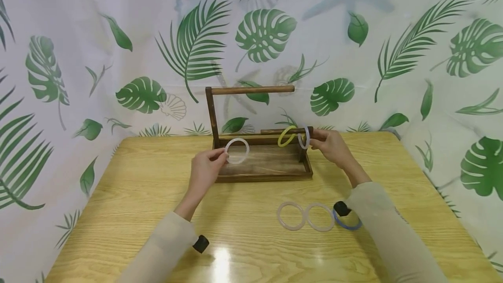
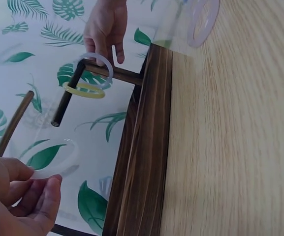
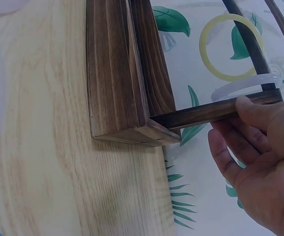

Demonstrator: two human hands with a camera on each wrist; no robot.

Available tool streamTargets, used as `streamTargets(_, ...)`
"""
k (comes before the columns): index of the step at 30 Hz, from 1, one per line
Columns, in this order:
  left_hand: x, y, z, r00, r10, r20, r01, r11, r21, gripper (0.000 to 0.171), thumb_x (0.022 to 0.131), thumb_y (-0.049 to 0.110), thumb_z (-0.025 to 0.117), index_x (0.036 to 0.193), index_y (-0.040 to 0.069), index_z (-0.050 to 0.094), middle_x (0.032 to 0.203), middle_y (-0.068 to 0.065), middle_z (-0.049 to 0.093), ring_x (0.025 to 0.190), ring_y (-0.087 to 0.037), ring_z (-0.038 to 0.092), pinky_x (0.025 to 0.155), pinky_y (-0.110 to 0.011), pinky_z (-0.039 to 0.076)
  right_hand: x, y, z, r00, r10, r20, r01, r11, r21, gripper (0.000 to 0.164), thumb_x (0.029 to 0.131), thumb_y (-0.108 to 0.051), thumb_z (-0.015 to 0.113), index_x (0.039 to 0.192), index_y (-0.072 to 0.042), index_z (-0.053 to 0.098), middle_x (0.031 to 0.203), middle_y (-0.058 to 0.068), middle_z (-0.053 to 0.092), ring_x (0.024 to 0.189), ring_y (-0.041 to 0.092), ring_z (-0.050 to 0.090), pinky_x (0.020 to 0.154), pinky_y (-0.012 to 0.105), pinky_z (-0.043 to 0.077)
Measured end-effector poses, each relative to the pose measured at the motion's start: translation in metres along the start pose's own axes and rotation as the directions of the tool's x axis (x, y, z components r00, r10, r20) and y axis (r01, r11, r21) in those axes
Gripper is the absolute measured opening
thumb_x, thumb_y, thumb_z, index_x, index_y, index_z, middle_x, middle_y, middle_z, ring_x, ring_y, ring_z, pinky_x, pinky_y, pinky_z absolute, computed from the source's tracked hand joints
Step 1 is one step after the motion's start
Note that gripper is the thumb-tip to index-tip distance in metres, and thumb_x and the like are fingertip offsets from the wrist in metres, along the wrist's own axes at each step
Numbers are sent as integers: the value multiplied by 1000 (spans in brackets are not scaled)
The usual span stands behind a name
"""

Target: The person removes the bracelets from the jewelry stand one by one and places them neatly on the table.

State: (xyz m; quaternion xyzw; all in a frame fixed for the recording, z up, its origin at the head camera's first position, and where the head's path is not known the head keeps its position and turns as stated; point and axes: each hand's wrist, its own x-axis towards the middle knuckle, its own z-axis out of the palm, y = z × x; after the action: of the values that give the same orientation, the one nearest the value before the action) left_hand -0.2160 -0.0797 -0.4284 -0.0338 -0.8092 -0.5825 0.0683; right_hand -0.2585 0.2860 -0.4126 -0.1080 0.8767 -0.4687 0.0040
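Note:
My left hand [image 1: 206,169] pinches a whitish translucent ring [image 1: 247,151] between thumb and fingertips, held up in front of the left part of a dark wooden rack [image 1: 263,178]. At the rack's right end, my right hand [image 3: 267,147] grips the short post [image 3: 201,114], its thumb on one face and fingers behind. A pale lilac ring [image 3: 247,84] hangs on the lower bar [image 1: 271,131] close against that post, near my thumb. Further along the same bar hangs a yellow ring [image 3: 204,54]. The upper bar [image 1: 255,90], on the taller left post, carries no ring.
In front of the rack, two pale pinkish rings [image 1: 291,229] and a blue ring [image 1: 347,228] lie in a row on the wooden table [image 1: 157,213]. The right wrist's black camera [image 1: 342,208] partly covers the blue one. A leaf-patterned cloth [image 1: 267,69] hangs behind.

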Motion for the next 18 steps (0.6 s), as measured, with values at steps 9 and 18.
streamTargets(9, -24, -2, -14, 978, -139, 155, 147, 988, -41, 25, 99, 8, 70, 120, -5, 75, 94, -17, 77, 86, -29, 77, 84, -41, 64, 8, 23, 2, 1000, 9, -10, -9, 1000, -22, 41, 107, -12, 59, 141, 11, 56, 133, 30, 63, 109, 45, 67, 91, 42, 61)
streamTargets(18, -44, -10, -9, 947, -188, 260, 209, 976, -59, 18, 99, 3, 69, 112, -7, 77, 96, -20, 76, 83, -28, 75, 80, -40, 65, 7, 18, 2, 1000, 17, -14, -17, 1000, -13, 39, 107, -10, 58, 139, 12, 57, 131, 30, 63, 111, 50, 64, 93, 46, 60)
